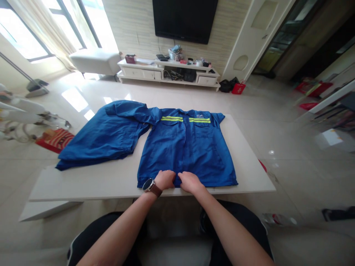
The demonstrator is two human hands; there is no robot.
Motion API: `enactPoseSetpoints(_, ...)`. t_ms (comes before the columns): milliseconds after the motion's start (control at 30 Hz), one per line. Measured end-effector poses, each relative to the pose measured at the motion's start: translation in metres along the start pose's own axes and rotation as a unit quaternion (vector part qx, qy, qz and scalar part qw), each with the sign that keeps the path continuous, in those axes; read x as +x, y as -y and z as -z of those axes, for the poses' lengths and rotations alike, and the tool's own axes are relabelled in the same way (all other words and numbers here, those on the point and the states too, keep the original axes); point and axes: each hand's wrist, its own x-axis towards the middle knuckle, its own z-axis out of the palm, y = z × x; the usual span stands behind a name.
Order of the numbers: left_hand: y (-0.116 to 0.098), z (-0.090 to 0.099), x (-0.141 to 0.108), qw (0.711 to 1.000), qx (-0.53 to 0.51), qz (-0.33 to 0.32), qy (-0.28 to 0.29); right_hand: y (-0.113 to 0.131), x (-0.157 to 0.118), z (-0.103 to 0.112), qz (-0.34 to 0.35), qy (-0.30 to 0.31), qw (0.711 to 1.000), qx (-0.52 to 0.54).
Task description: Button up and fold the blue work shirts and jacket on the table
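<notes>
A blue work jacket (205, 151) with yellow-green reflective stripes lies spread, front side up, its collar toward the far edge of the white table (249, 162). At the middle of its bottom hem, my left hand (165, 179), with a watch on the wrist, has its fingers closed on the cloth. Close beside it on the right, my right hand (190, 181) also grips the hem, a small gap between the two. The fingertips are partly hidden. Blue trousers or another blue garment (102, 136) lies folded to the left, touching the jacket's sleeve.
A low TV cabinet (144, 74) with small items stands against the far wall beneath a television (184, 18). A red bag (55, 140) is on the floor left of the table. My knees are below the near table edge.
</notes>
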Motion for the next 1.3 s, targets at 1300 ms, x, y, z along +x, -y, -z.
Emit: enactPoseSetpoints(1300, -0.007, -0.004, 0.001, 1.000, 0.013, -0.009, 0.011, 0.014, 0.000, 0.000, -0.014, -0.007, 1.000, -0.017)
